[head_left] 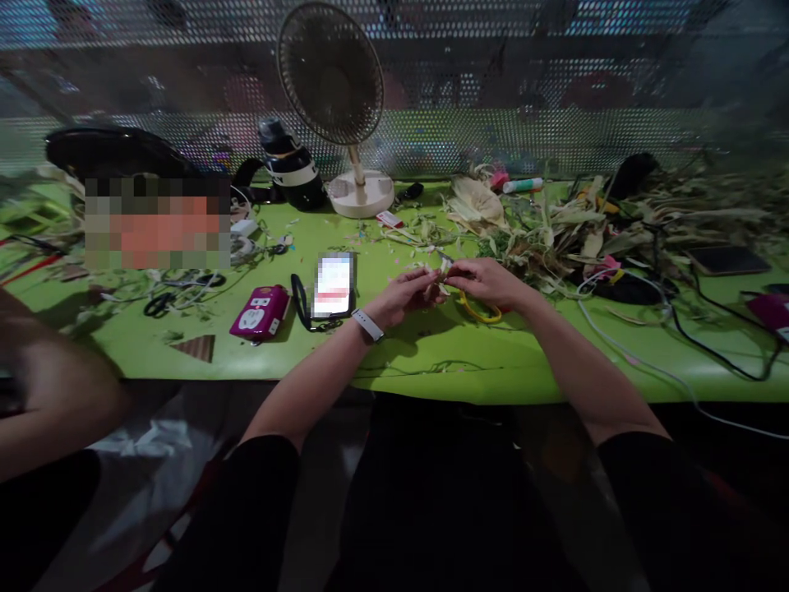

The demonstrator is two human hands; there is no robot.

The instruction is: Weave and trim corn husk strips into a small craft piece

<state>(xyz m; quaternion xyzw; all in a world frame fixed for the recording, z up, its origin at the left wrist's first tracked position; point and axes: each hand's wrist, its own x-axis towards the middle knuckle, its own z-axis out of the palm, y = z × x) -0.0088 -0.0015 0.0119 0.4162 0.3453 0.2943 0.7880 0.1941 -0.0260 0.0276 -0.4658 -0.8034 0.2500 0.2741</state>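
Over the green tabletop (394, 353), my two hands meet in front of me. My left hand (414, 294), with a pale band on its wrist, pinches a small pale piece of dried husk (442, 279). Closed around a pair of yellow-handled scissors (479, 312) is my right hand (482, 281); a yellow loop hangs below the palm, and a short grey blade seems to poke out near the fingertips. The fingers partly hide both things. Small husk scraps (425, 234) lie just beyond the hands.
Dried husks and leaves (555, 238) pile up at the right, near a white cable (641, 366). A lit phone (333, 284), a magenta power adapter (260, 314), a fan (361, 193) and a black bottle (299, 177) stand left and behind. Another person's arm (55, 386) rests at far left.
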